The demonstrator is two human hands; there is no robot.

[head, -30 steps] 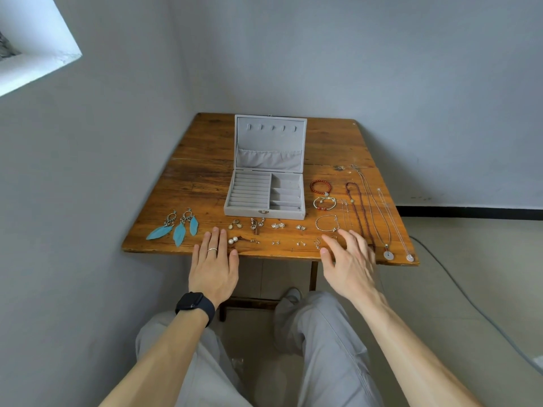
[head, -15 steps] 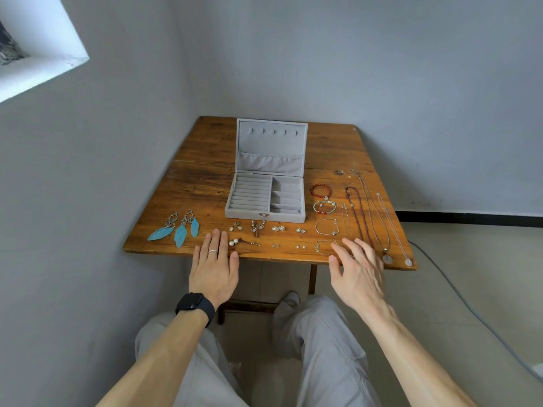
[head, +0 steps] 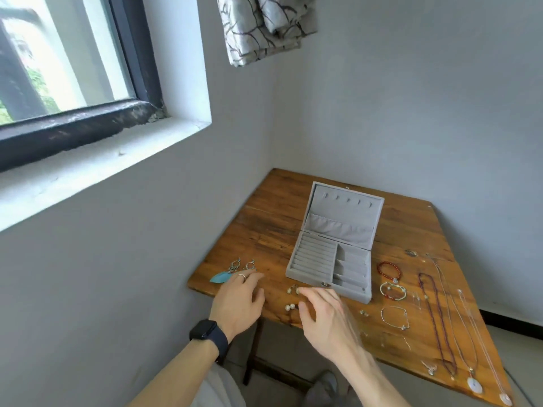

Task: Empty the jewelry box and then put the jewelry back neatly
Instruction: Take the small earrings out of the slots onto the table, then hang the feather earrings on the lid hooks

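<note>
Grey jewelry box, one table, two hands

Soft daylight from window upper left, overexposed glass, wide-angle bending at edges, right hand slightly motion-blurred

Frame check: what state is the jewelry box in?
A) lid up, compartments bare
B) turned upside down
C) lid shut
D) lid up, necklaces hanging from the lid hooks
A: the jewelry box sits on the table with its lid raised, and the grey slots, compartments and lid hooks show nothing in them.
</note>
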